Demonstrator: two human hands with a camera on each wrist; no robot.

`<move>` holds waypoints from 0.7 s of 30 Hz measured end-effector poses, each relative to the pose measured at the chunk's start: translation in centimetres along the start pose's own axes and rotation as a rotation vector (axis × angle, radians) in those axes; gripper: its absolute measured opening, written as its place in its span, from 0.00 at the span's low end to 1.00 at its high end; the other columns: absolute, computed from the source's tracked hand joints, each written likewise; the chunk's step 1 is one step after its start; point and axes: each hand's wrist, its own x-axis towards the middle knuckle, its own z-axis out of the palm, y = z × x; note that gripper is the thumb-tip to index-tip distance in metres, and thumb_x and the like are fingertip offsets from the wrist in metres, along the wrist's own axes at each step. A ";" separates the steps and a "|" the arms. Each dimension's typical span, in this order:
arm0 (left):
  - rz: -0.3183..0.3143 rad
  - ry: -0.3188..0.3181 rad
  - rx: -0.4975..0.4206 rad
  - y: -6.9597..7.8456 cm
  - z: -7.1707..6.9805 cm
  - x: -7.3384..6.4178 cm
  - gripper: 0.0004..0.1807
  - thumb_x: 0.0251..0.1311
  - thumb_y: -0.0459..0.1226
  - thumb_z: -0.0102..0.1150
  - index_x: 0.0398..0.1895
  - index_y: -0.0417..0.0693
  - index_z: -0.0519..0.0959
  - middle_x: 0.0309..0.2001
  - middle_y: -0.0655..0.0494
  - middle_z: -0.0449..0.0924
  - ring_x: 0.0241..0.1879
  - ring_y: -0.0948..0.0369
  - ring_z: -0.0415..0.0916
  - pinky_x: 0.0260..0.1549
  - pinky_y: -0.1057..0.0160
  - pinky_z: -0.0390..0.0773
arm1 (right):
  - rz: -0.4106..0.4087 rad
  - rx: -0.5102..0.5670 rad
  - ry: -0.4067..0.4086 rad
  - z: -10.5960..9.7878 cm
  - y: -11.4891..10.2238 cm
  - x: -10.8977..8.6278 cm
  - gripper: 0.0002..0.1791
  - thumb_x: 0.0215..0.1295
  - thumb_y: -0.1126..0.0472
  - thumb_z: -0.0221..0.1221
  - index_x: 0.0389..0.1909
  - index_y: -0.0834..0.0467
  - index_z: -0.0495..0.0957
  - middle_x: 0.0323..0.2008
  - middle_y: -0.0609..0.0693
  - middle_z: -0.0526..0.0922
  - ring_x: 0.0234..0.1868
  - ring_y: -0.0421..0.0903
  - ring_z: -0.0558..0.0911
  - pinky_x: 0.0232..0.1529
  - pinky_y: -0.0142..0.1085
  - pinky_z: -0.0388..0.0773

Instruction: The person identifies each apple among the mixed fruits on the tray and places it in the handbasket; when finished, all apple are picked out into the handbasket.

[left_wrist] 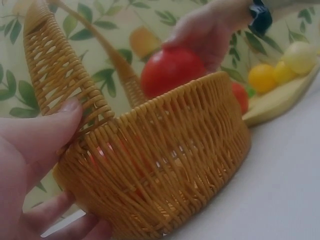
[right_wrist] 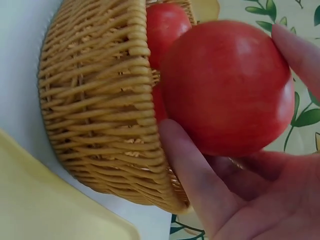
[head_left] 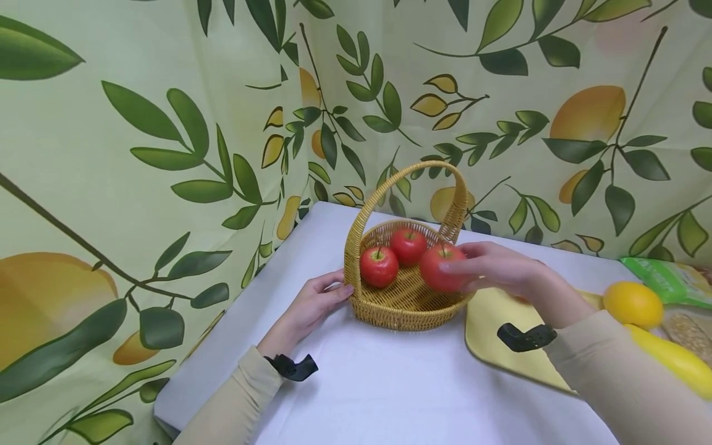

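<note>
A wicker basket (head_left: 408,318) with a tall arched handle stands on the white table, two red apples (head_left: 379,267) lying inside it. My right hand (head_left: 497,267) grips another red apple (right_wrist: 227,87) between thumb and fingers, at the basket's right rim. In the right wrist view this apple hides part of those inside. At the basket's left side, my left hand (head_left: 321,301) holds the wicker, thumb (left_wrist: 55,125) against the foot of the handle and the other fingers lower on the wall.
Right of the basket lies a yellow board (head_left: 500,340), with a red fruit partly hidden behind my right wrist. Further right are an orange (head_left: 633,305), a long yellow fruit or vegetable (head_left: 673,358) and a green packet (head_left: 667,281). Leaf-patterned cloth hangs behind the table.
</note>
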 end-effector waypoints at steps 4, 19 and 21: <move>-0.001 0.002 -0.006 -0.1 0.0 0.1 0.13 0.66 0.35 0.68 0.52 0.42 0.84 0.75 0.42 0.61 0.63 0.54 0.73 0.64 0.53 0.74 | 0.007 -0.046 -0.015 -0.1 -0.3 0.1 0.45 0.67 0.45 0.66 0.74 0.64 0.60 0.61 0.59 0.77 0.57 0.54 0.80 0.61 0.48 0.78; 0.006 0.002 -0.002 0.0 0.0 0.0 0.12 0.66 0.33 0.67 0.51 0.43 0.84 0.74 0.42 0.62 0.64 0.53 0.72 0.64 0.54 0.74 | 0.010 -0.074 -0.060 0.1 -0.2 0.8 0.45 0.67 0.44 0.66 0.75 0.63 0.59 0.62 0.57 0.77 0.58 0.53 0.80 0.61 0.48 0.77; 0.003 0.003 -0.004 0.0 0.1 0.1 0.11 0.66 0.34 0.67 0.51 0.44 0.84 0.74 0.43 0.61 0.65 0.52 0.71 0.64 0.54 0.73 | 0.014 -0.079 -0.060 0.0 -0.1 0.9 0.45 0.67 0.44 0.66 0.75 0.63 0.60 0.62 0.57 0.78 0.58 0.53 0.80 0.62 0.48 0.76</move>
